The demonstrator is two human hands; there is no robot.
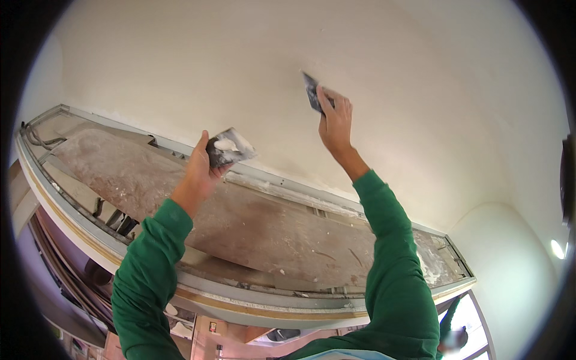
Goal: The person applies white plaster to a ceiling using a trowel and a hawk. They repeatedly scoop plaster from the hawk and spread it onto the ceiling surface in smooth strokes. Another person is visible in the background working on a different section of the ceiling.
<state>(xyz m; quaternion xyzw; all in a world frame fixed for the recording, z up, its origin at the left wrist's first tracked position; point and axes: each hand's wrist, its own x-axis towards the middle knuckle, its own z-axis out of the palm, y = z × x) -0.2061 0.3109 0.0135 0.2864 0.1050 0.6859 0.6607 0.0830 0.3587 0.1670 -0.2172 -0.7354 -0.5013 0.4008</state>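
My left hand [199,171] grips a flat, dark putty spreader [239,144] with its face turned up. A dab of white filler [225,144] sits on that blade, and white smears cover the rest of it. Higher and to the right, my right hand [338,123] is closed round a second dark putty spreader [311,90], also streaked with white. Its blade is at the pale wall [258,66]; whether the edge touches cannot be made out. Both arms are raised, in green sleeves.
Below my hands runs a long ledge with a dusty brown board [258,234] in a metal frame. Loose cables [45,141] lie at its left end. The ledge's front rim [264,309] curves between me and the wall. A person [453,339] shows at lower right.
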